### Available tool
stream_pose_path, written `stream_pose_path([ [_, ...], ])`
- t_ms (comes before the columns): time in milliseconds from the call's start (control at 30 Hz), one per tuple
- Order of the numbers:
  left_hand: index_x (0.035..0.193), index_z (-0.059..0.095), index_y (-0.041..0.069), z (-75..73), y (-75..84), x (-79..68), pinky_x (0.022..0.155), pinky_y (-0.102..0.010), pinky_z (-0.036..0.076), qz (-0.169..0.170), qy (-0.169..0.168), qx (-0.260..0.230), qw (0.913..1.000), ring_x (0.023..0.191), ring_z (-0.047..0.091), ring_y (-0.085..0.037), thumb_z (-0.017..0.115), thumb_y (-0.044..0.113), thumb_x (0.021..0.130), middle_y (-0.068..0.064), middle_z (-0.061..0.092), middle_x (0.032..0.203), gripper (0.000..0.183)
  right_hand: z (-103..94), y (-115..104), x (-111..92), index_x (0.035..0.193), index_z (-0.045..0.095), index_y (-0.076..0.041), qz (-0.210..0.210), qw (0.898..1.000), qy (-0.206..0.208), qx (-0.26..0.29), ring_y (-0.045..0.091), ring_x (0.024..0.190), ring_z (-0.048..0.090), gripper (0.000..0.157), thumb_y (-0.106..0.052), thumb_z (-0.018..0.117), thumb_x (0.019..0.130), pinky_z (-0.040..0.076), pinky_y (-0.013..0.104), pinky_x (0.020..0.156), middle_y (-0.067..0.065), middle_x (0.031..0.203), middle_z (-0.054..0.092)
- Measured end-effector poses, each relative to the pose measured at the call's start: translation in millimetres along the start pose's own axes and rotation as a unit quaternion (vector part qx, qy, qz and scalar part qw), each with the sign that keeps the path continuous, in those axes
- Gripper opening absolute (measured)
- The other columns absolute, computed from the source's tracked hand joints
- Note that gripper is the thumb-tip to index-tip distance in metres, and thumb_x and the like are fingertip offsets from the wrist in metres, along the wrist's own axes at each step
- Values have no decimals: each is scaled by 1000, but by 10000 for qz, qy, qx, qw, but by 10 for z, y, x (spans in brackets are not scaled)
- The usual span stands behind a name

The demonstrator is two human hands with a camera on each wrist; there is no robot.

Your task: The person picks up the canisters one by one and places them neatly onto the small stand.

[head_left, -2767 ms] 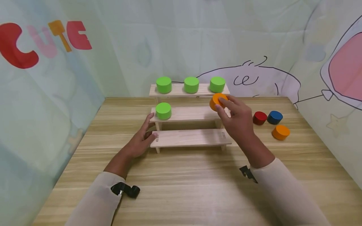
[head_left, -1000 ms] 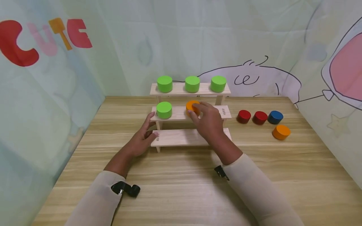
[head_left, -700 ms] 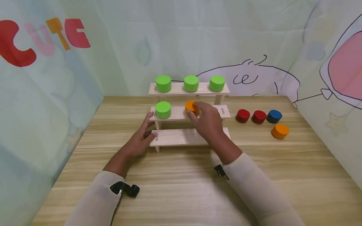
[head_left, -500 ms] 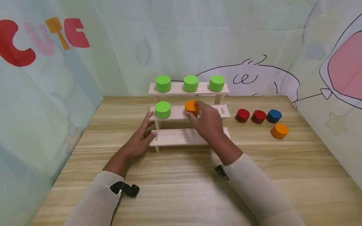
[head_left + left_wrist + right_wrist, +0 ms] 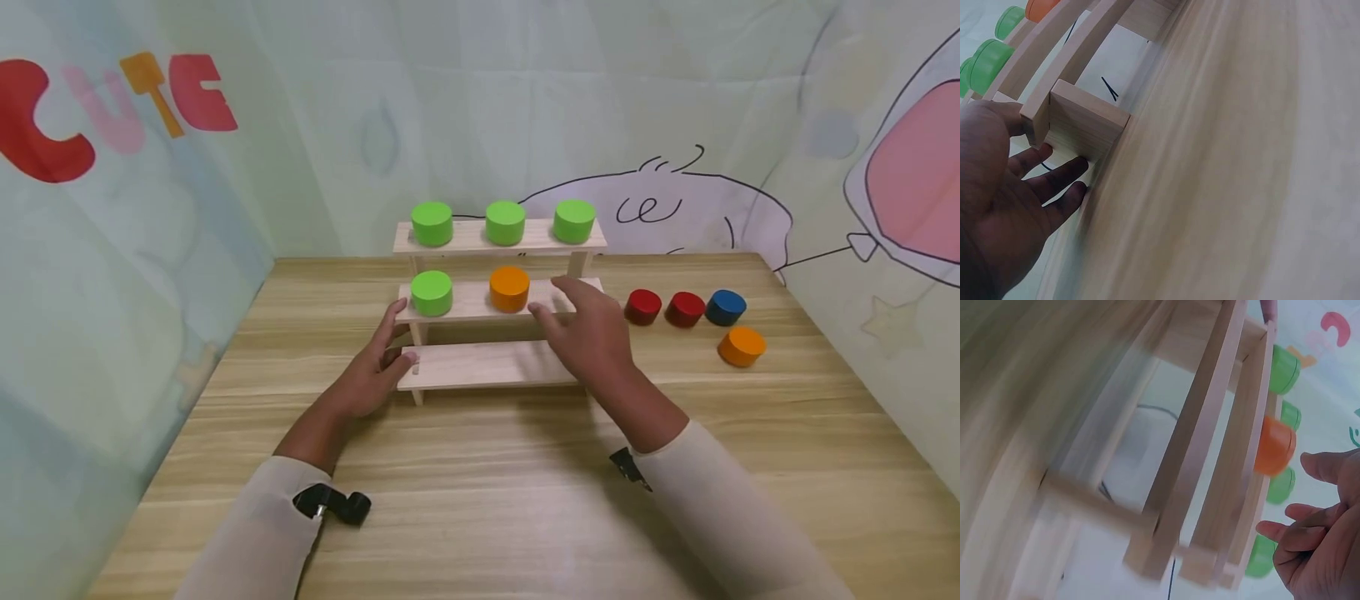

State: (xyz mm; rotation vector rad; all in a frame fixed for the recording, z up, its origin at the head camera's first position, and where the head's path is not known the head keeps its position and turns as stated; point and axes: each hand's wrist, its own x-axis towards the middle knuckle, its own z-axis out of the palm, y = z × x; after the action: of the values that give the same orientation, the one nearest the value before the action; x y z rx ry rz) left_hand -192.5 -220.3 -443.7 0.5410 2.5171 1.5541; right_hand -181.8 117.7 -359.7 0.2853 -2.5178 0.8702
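Observation:
A three-tier wooden stand point(image 5: 487, 364) stands on the table. My left hand point(image 5: 363, 375) holds its left end; the thumb lies on the bottom tier, one finger reaches the middle tier, and in the left wrist view other fingertips point(image 5: 1075, 165) touch the side panel. On the middle tier sit a green round block point(image 5: 432, 293) at left and an orange round block point(image 5: 509, 290) at the centre. My right hand point(image 5: 596, 333) hovers just right of the orange block, thumb and fingers spread apart, holding nothing. In the right wrist view the fingers are apart from the orange block point(image 5: 1275, 447).
Three green round blocks, left point(image 5: 432, 224), middle point(image 5: 505, 222) and right point(image 5: 573, 221), sit on the top tier. On the table point(image 5: 480, 500), right of the stand, are two red blocks point(image 5: 643, 307), a blue block point(image 5: 726, 307) and another orange block point(image 5: 742, 347). A printed curtain point(image 5: 337, 125) hangs behind.
My right hand carried the orange block left to the middle of the second tier, let go of it and drew back to the right. The left hand has stayed on the stand.

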Motion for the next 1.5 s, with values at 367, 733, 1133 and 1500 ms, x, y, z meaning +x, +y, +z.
stream_pose_path([
  [367, 175, -1, 44, -6, 10, 11, 124, -70, 40, -36, 3, 48, 10000, 156, 42, -57, 52, 21, 116, -27, 25, 178, 82, -353, 334, -46, 136, 73, 2, -122, 9979, 582, -250, 42, 122, 75, 43, -22, 81, 101, 63, 58, 102, 21, 136, 76],
  [733, 175, -2, 44, -6, 14, -12, 123, -70, 40, -115, 0, 23, 9999, 157, 41, -58, 51, 21, 117, -27, 23, 179, 82, -625, 603, -82, 139, 72, 0, 154, 9947, 914, -445, 42, 95, 74, 44, -21, 80, 102, 65, 53, 94, 22, 139, 74],
  [1133, 174, -2, 44, -9, 18, -7, 122, -71, 41, -98, 6, 61, 9999, 156, 42, -58, 51, 21, 117, -29, 24, 178, 81, -863, 931, -115, 140, 73, -2, 851, 9920, 926, -115, 43, 104, 72, 44, -24, 79, 102, 64, 43, 90, 22, 142, 73],
  [1500, 174, -3, 47, -6, -9, -14, 123, -71, 40, -58, -45, 52, 10000, 157, 40, -57, 49, 25, 117, -28, 22, 179, 80, -1035, 1209, -189, 153, 63, -6, 2008, 9786, 441, 91, 43, 146, 56, 55, -34, 71, 107, 52, 64, 116, 22, 160, 60],
])
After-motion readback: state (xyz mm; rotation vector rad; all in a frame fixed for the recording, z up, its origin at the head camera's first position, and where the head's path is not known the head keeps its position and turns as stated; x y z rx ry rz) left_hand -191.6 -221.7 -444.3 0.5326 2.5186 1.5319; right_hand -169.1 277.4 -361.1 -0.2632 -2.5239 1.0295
